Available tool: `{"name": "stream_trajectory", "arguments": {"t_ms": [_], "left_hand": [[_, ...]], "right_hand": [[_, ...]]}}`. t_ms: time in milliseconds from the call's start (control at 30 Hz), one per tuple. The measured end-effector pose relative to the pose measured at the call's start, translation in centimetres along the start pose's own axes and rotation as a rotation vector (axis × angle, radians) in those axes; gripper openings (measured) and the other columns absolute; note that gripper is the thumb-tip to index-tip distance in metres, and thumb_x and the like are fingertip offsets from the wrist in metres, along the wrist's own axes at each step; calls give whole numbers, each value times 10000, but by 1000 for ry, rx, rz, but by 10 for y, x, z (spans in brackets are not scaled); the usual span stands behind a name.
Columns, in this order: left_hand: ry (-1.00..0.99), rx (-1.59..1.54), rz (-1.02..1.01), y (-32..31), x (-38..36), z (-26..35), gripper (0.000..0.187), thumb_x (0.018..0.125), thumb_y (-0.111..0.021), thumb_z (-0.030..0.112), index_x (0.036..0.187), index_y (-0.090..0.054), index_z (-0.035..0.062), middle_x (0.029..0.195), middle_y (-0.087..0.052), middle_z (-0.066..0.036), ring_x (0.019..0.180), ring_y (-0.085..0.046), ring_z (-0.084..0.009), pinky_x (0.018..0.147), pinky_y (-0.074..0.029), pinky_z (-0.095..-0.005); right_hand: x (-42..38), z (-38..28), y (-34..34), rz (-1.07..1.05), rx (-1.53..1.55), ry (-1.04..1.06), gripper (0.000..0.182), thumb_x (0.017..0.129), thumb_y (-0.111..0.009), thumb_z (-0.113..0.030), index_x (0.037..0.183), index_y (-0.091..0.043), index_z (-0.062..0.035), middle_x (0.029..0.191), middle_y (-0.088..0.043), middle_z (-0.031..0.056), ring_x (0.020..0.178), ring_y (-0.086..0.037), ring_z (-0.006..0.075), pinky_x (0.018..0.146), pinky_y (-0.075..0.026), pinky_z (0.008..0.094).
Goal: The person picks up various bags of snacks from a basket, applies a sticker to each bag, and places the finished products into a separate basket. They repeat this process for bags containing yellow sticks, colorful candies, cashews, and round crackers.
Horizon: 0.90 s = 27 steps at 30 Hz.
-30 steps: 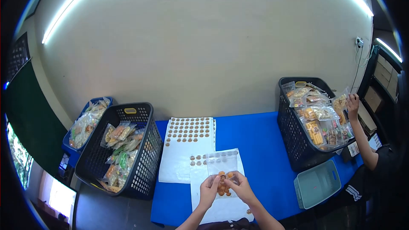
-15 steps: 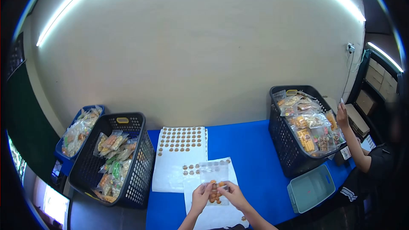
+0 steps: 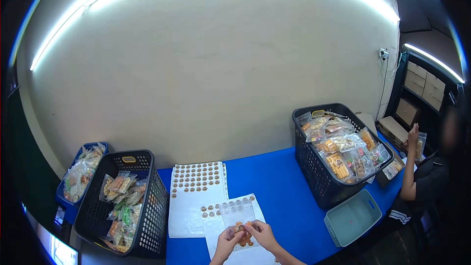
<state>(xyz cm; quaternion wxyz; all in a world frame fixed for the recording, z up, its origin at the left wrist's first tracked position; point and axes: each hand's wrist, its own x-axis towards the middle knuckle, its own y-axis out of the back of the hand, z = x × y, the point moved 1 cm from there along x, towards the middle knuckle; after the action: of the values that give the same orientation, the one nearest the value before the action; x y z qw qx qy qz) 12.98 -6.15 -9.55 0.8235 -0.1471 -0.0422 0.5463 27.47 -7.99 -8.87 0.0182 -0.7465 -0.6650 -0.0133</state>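
Near the bottom centre, my left hand (image 3: 228, 240) and my right hand (image 3: 261, 233) meet over a clear plastic bag (image 3: 238, 211) with several orange-brown pieces in its lower part. A round brown sticker (image 3: 240, 228) shows between the fingertips. The fingers of both hands are pinched at the bag's surface. Under the bag lies a white sheet (image 3: 214, 228) with a few round stickers along its top. To its left is a stack of white sheets (image 3: 186, 216) with rows of the same stickers.
A black basket of filled bags (image 3: 314, 167) stands at the right, a green tray (image 3: 353, 220) before it. Another black basket (image 3: 159, 211) and a blue basket (image 3: 63, 186) are left. A co-worker (image 3: 424, 181) at the right holds a bag (image 3: 420, 146).
The view has turned slightly right and up. My hands have come closer together over the bag, with the sticker now between them. The co-worker's raised hand now has a filled bag beside it.
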Motion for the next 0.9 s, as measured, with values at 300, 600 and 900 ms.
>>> {"name": "stream_trajectory", "arguments": {"t_ms": [300,600,900], "left_hand": [[32,70,-60,-7,-6,6,387,803,-601,104,1109,-437,-68,1005,-564,-121,904,-573,-161,767,-456,-242],[39,71,-68,-17,-4,2,418,786,-631,153,1103,-453,-53,952,-571,-95,830,-566,-131,704,-447,-242],[32,74,54,-10,0,4,368,790,-622,137,1070,-477,-52,883,-592,-96,736,-592,-139,619,-469,-230]], "right_hand": [[-3,14,4,80,188,-19,220,832,-579,-203,823,-561,16,720,-581,31,645,-518,54,568,-407,188],[-8,11,3,141,220,-80,211,834,-576,-187,854,-526,17,731,-586,60,609,-542,80,521,-435,198],[6,13,-2,74,186,56,154,796,-616,-117,854,-539,3,737,-579,42,586,-520,58,508,-414,182]]}}
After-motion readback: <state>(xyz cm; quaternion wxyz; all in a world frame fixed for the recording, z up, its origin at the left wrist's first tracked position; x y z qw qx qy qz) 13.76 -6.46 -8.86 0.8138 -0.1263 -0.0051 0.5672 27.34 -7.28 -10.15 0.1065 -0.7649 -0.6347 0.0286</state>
